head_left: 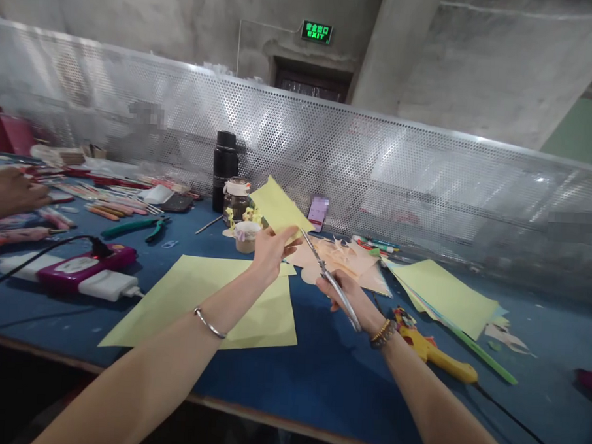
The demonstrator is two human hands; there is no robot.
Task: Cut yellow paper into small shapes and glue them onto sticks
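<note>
My left hand point(271, 252) pinches a small yellow paper piece point(280, 205) by its lower edge and holds it up above the table. Metal scissors point(335, 282) are in my right hand point(344, 295), their blades pointing up and left to the lower right corner of that piece. Whether the blades touch the paper I cannot tell. Beneath my left forearm a large yellow sheet point(175, 295) lies flat on the blue table.
A yellow glue gun point(437, 359) and more yellow sheets point(445, 291) lie at right. Behind are a black bottle point(224, 170), a jar point(237, 200) and a phone point(318, 213). A power strip point(78, 273), pliers point(136, 228) and another person's hand point(15, 193) are at left.
</note>
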